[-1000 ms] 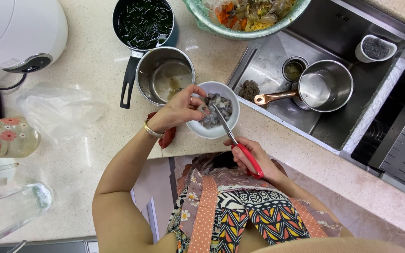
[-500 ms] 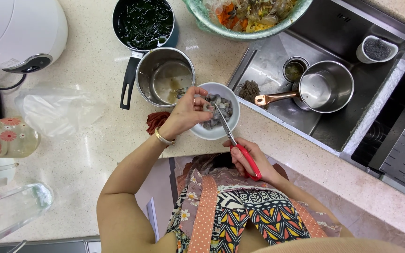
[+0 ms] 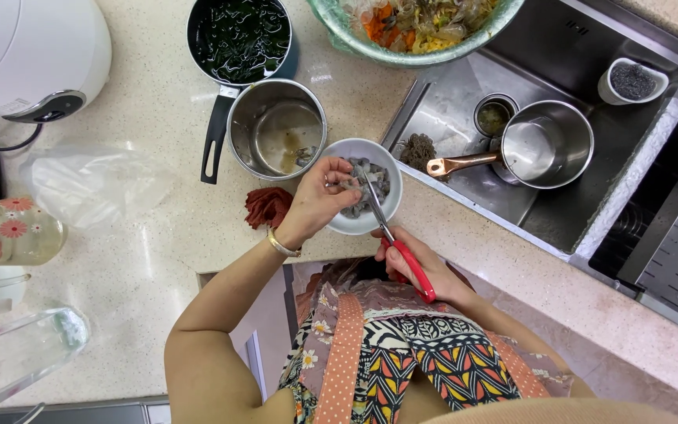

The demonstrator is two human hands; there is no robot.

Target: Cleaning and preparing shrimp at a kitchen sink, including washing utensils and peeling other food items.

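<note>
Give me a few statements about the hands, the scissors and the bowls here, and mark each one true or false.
1. The right hand holds red-handled scissors. True.
2. The left hand rests on the pan handle. False: it is over the white bowl, pinching a grey piece of food.
3. The scissor blades point into the white bowl. True.
4. The steel pot with the copper handle sits on the counter. False: it sits in the sink.
5. The dark pan holds dark greens. True.
</note>
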